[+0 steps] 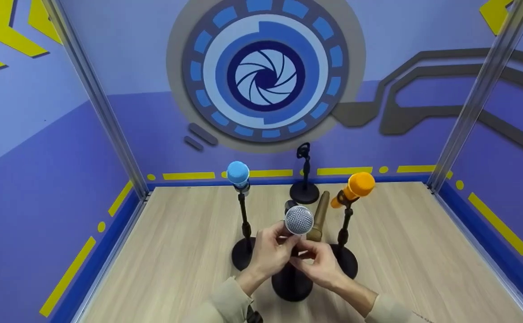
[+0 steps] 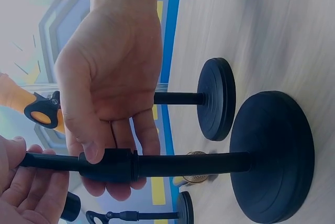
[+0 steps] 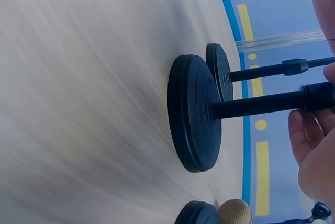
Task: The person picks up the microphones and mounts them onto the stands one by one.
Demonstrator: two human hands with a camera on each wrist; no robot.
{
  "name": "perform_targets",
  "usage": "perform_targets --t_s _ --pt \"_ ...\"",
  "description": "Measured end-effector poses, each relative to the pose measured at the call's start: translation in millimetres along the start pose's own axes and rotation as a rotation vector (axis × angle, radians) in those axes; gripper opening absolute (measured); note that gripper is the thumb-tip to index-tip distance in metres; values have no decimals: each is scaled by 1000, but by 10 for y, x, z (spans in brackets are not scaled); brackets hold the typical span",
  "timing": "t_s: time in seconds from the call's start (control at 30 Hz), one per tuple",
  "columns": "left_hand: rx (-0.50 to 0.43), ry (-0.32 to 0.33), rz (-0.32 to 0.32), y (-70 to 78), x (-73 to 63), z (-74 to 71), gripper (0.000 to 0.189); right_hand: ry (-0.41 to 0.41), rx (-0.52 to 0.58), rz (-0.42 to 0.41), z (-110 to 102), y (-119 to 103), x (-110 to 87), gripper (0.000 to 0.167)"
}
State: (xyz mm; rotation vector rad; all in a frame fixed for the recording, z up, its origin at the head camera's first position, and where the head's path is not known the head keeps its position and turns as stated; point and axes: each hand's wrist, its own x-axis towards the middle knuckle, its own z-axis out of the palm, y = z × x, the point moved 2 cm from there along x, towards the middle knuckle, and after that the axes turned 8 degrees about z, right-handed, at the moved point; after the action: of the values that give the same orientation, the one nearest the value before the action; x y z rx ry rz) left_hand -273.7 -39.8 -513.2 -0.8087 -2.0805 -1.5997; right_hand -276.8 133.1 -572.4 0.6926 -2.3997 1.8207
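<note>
On table (image 1: 176,273), black stand (image 1: 292,287) is set upright. Its upper rod (image 2: 49,162) is gripped by left hand (image 1: 271,250); silver-headed microphone (image 1: 299,220) is seen above. Collar (image 2: 107,166) is grasped by right hand (image 1: 323,265). Height setting seems in hand; next, rod should be steadied, collar turned.

The left hand (image 2: 34,190) is holding the upper rod (image 2: 52,162) of a black stand (image 2: 209,164); the right hand (image 2: 112,72) is gripping its collar (image 2: 107,165) — an orange microphone (image 2: 13,93) and another stand (image 2: 215,99) are showing behind.
</note>
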Motion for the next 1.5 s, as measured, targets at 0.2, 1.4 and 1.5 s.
perform_targets --t_s 0.2,1.4,1.5 --pt "-5 -1 -1 0 -5 0 16 55 -22 -17 -18 33 -16 25" --pt "18 35 38 -5 -13 21 12 33 -130 -146 -65 135 4 27" --pt "17 35 42 -8 -11 26 11 42 -144 -155 -61 135 6 27"
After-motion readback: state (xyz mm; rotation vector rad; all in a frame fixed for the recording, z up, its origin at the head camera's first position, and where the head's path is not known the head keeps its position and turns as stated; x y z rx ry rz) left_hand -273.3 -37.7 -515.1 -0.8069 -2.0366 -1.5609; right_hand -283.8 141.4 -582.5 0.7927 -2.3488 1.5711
